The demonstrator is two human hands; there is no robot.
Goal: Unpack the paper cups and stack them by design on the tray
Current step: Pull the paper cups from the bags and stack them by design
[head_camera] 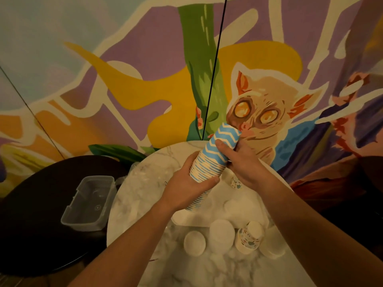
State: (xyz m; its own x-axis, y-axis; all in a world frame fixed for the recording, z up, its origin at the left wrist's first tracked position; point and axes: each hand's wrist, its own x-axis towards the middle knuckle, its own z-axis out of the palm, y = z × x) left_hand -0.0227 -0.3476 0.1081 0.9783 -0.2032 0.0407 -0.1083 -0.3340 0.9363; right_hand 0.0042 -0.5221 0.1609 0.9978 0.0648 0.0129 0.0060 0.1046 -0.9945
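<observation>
Left hand (187, 186) grips cup stack (204, 172) mid-length, steadying it | right hand (241, 160) grips top cup (226, 139), apparently to separate it | small cups (247, 238) wait near right.

A clear rectangular plastic container (89, 203) sits open on a dark round table (31, 224), just beside a white marble-patterned round tabletop (128, 208). Behind them, a painted wall mural (134, 85) shows a wide-eyed tarsier (259, 112) against purple, yellow and green shapes.
</observation>
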